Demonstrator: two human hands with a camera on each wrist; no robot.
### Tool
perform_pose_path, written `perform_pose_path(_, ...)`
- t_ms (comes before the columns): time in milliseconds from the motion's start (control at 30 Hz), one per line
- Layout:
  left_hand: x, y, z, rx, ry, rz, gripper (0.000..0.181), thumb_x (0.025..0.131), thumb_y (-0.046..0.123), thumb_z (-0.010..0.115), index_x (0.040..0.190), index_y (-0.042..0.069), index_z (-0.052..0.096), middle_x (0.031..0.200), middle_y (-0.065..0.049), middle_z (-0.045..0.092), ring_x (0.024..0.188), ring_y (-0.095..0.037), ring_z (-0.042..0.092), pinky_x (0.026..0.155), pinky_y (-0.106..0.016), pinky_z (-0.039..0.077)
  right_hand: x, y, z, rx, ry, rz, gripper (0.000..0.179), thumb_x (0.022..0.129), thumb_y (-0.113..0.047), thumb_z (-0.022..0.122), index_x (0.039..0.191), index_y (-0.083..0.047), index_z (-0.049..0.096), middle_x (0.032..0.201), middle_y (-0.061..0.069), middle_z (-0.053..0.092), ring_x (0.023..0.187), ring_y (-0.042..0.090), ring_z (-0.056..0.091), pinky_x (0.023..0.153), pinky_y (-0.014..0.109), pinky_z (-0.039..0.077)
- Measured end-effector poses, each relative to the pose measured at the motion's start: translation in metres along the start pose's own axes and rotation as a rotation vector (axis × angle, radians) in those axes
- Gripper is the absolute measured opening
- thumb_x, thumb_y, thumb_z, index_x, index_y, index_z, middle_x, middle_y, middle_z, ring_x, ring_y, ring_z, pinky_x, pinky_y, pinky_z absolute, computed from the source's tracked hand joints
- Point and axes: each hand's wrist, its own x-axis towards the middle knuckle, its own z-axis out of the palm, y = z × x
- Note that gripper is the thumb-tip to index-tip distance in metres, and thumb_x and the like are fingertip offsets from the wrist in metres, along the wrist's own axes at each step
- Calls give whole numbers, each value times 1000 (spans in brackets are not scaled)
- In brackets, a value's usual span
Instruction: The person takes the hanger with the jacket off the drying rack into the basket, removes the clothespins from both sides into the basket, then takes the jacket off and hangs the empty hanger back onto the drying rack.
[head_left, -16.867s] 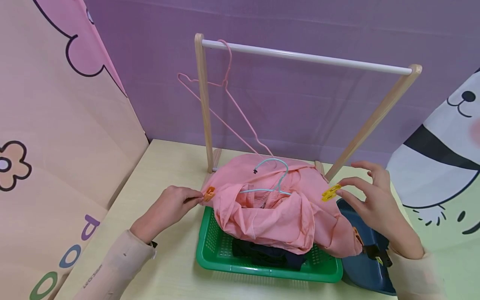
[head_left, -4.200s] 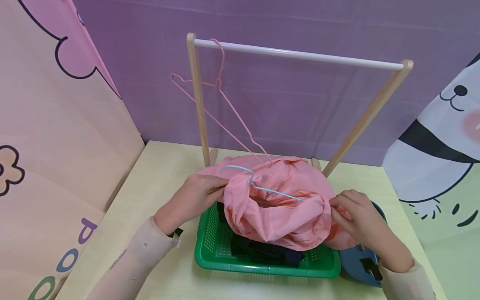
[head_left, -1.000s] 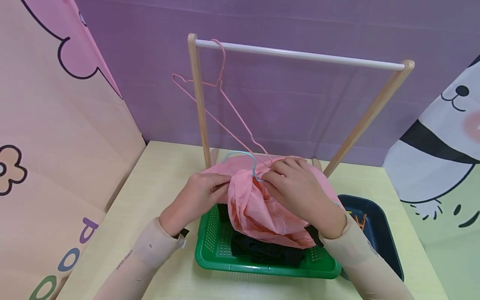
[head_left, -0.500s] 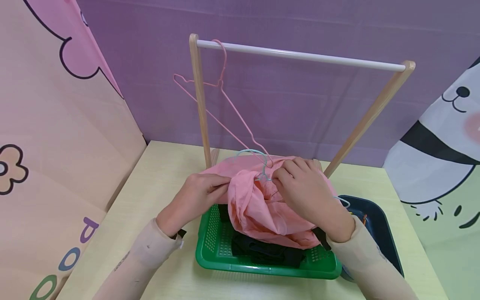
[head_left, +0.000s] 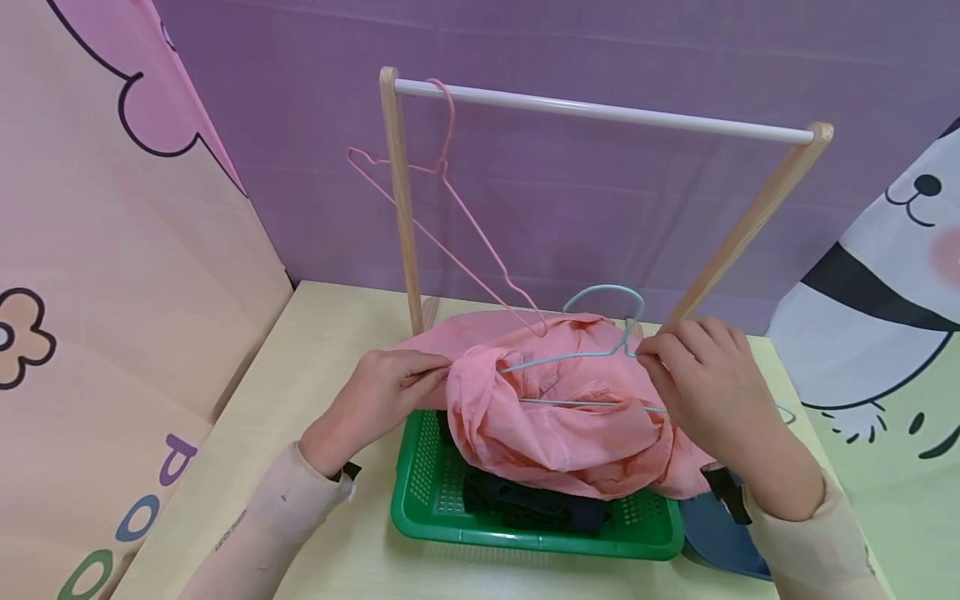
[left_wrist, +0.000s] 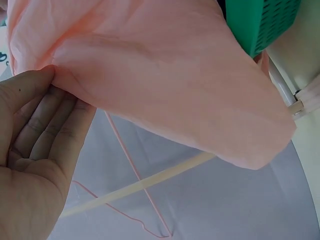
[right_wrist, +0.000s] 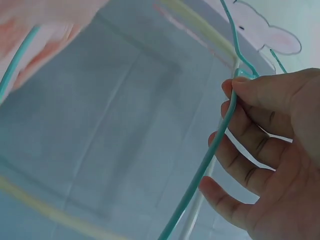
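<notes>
A pink jacket (head_left: pixel 555 450) lies bunched over a green basket (head_left: pixel 536 542), its collar opening upward. My left hand (head_left: pixel 375 400) pinches the jacket's edge at the left between thumb and fingers; in the left wrist view that hand (left_wrist: pixel 40 130) has the cloth hanging beside it. My right hand (head_left: pixel 708 392) pinches a light-blue hanger (head_left: pixel 577 356) just beside its hook's neck. The hanger's left arm and lower bar still run across the jacket's opening, while its right end sticks out beyond my right wrist. In the right wrist view the thumb and index finger press on the hanger wire (right_wrist: pixel 220 130).
A rack with a white rail (head_left: pixel 600 111) and wooden posts stands behind. On its left end hangs a pink hanger (head_left: pixel 480 237). Dark folded cloth (head_left: pixel 525 504) lies in the basket. A dark-blue tray (head_left: pixel 723 542) sits at the right, partly under my right forearm.
The right hand has drawn the light-blue hanger rightward, partly out of the collar; the left hand shifted slightly left. Much earlier, my hands held an orange and a yellow clothespin.
</notes>
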Motion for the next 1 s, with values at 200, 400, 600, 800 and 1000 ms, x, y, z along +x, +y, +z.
perform_pose_path(200,-3,-2,-1,7,0,-15,17,88,10,78,105,8,79,98,-3,75,84,-16,71,74,-33,59,-9,11,-23,-24,24,17,47,109,-36,41,90,-1,67,83,15,60,77,40,53,61,51,38)
perform_pose_path(400,-6,-4,-1,17,-1,-40,15,89,9,76,104,7,79,97,-3,75,84,-17,71,74,-34,59,-11,18,-38,-12,87,1,48,108,-33,44,88,3,68,81,18,62,73,43,53,61,51,38)
perform_pose_path(600,-9,-8,0,13,-3,-58,15,89,10,76,104,8,80,97,-3,75,83,-17,71,73,-34,59,-9,22,-51,-11,155,13,50,107,-34,47,87,8,66,77,20,61,68,43,51,61,49,35)
perform_pose_path(800,-12,-10,1,0,-3,-68,15,89,9,76,104,8,80,97,-3,75,83,-17,72,73,-34,59,-7,31,-61,-49,158,30,54,107,-36,47,87,11,65,76,23,60,68,44,50,62,48,32)
perform_pose_path(1000,-12,-10,2,-8,-3,-66,15,89,8,76,104,7,80,96,-3,75,82,-15,71,73,-33,59,-9,47,-67,-122,99,48,59,109,-37,40,88,12,64,79,26,59,70,45,51,64,54,36)
